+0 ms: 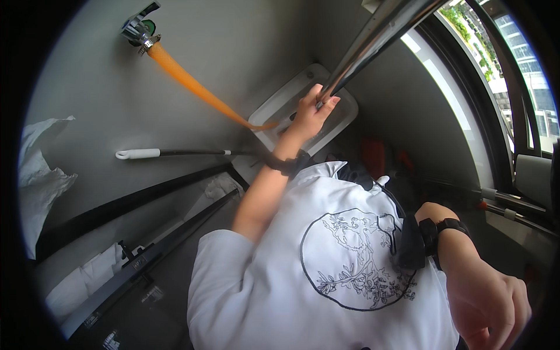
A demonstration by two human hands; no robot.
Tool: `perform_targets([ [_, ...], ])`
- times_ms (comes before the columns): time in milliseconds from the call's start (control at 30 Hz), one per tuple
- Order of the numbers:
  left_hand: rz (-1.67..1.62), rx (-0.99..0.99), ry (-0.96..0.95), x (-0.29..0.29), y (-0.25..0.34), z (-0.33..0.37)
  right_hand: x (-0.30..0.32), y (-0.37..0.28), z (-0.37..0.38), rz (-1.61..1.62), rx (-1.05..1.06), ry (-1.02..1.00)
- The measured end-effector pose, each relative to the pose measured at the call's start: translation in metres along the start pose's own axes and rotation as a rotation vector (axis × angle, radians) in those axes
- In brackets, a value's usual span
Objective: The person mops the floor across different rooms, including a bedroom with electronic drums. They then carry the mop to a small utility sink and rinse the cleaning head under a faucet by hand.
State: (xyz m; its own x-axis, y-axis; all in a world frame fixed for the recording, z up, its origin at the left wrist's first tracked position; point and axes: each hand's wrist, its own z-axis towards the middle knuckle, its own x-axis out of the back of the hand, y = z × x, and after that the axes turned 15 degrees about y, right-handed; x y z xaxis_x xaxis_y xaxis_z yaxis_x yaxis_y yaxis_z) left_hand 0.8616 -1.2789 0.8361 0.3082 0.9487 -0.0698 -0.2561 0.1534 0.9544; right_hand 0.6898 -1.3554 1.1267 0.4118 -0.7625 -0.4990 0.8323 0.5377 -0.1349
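Note:
My left hand (309,119) is wrapped around a shiny metal pole (376,38), which slants from the upper right down toward a white basin (256,112). The pole's lower end is hidden behind my hand. An orange hose (195,87) hangs from a metal tap (137,30) on the wall, its end in the basin. My right hand (493,306) is bent back close to the lower right, its fingers curled. Whether anything is in them is hidden. Black bands circle both wrists.
A black stick with a white grip (137,154) leans by the left wall. Torn white sheeting (44,175) hangs at the far left, above a dark ledge holding white cloth (87,280). A window (522,64) is at the upper right, with metal rails (516,213) below it.

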Motion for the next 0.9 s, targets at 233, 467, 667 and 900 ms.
perform_targets([
  [233,0.069,0.038,-0.231,-0.012,0.017,-0.01,0.069,-0.007,-0.031,-1.057,-0.029,0.037],
  [467,0.167,-0.062,-0.448,-0.016,0.036,-0.037,0.109,0.035,-0.061,-0.691,-0.72,0.15],
  [667,0.205,-0.043,-0.501,-0.018,0.03,-0.038,0.092,0.029,-0.067,-0.7,-0.539,0.207],
  [900,0.245,-0.257,-0.53,-0.025,0.02,-0.055,0.079,0.023,-0.071,-0.612,-0.484,0.108],
])
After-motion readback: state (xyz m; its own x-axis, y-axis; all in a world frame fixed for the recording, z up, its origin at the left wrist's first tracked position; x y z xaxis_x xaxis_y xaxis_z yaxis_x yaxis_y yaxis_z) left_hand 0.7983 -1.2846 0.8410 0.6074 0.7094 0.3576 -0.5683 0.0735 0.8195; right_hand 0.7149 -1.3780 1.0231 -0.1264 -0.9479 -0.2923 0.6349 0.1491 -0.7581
